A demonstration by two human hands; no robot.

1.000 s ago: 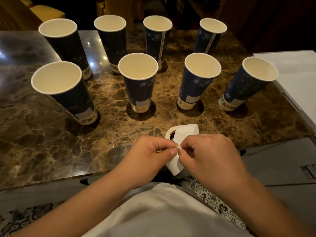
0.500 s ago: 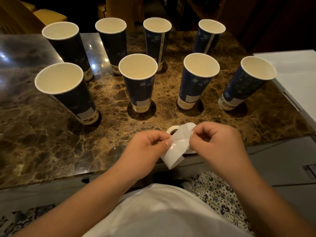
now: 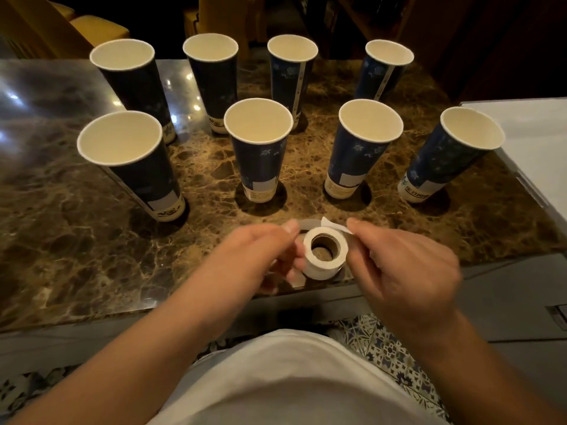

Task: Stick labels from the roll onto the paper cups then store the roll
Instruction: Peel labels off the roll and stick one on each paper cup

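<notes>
Several dark blue paper cups stand in two rows on the marble table. The four front cups, such as the middle one, each carry a white label near the base. The white label roll hangs just above the table's front edge with its hollow core facing me. My left hand holds the roll, fingers curled behind it and thumb and forefinger on the strip above. My right hand pinches the end of a white label peeled up over the roll.
A white flat surface adjoins the table on the right. A grey ledge runs below the table's front edge. Yellow seats stand in the dark beyond the far left edge.
Both hands moved forward over the table edge. The roll turned its core toward me, and the folded strip between my hands is now stretched out above the roll.
</notes>
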